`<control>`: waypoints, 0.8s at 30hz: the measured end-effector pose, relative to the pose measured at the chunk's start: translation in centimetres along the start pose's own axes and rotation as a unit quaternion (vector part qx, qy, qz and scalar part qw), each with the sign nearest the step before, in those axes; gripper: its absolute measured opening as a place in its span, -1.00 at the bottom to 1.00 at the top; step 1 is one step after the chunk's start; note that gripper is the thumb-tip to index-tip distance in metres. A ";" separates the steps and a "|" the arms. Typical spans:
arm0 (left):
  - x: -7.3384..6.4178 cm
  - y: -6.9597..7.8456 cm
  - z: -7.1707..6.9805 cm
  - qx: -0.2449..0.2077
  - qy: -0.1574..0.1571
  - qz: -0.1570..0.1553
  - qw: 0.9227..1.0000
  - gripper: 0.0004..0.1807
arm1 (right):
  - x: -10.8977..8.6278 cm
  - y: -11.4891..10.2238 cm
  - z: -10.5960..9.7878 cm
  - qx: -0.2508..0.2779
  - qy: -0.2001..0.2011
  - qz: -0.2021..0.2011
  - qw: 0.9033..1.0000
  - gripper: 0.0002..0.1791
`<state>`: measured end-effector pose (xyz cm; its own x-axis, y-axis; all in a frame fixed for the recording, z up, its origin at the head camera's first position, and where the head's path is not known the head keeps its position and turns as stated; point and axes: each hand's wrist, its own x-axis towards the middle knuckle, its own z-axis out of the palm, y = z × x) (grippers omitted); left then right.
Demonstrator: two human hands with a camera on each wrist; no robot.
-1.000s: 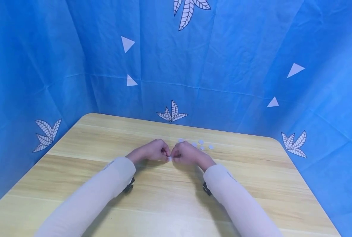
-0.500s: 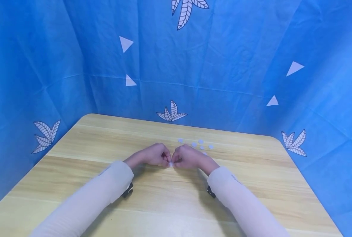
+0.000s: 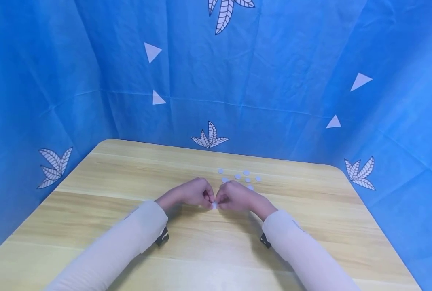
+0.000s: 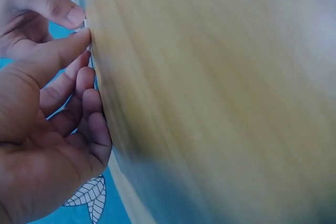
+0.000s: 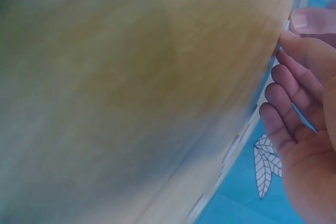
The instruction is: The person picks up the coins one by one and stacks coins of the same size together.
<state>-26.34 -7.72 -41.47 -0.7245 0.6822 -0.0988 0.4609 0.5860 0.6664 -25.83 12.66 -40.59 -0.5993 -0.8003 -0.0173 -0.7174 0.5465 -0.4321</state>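
White disc (image 3: 214,205), small and pale, sits between the two hands' fingertips near the middle of the table (image 3: 208,246); whether it touches the surface I cannot tell. The left hand (image 3: 197,192) pinches it from one side with thumb and curled forefinger, and the right hand (image 3: 236,196) pinches the other side likewise; the fingers hide most of it. Seven loose discs (image 3: 237,176), flat, round and matt, lie scattered just beyond the right hand. The tabletop shows streaky, yellowish wood grain and rounded far corners. Pale cloth sleeves (image 3: 115,242) cover both forearms. Creased blue fabric (image 3: 274,64) hangs around, printed with veined white leaves and plain triangles.
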 end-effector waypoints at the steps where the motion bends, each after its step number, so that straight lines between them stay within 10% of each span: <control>1: 0.0 0.2 0.0 0.001 -0.001 -0.001 1.000 -0.92 | -0.2 -0.1 0.0 0.001 0.000 0.000 1.000 -0.85; 24: 1.8 2.8 2.0 0.015 -0.007 0.007 1.000 -0.90 | -4.2 0.4 -0.3 -0.004 0.037 0.007 0.999 -0.89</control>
<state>-25.39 -3.97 -41.26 -0.7110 0.6961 -0.1000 0.4860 0.5892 0.6455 -23.69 16.36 -40.46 -0.6329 -0.7730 0.0436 -0.7122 0.5592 -0.4243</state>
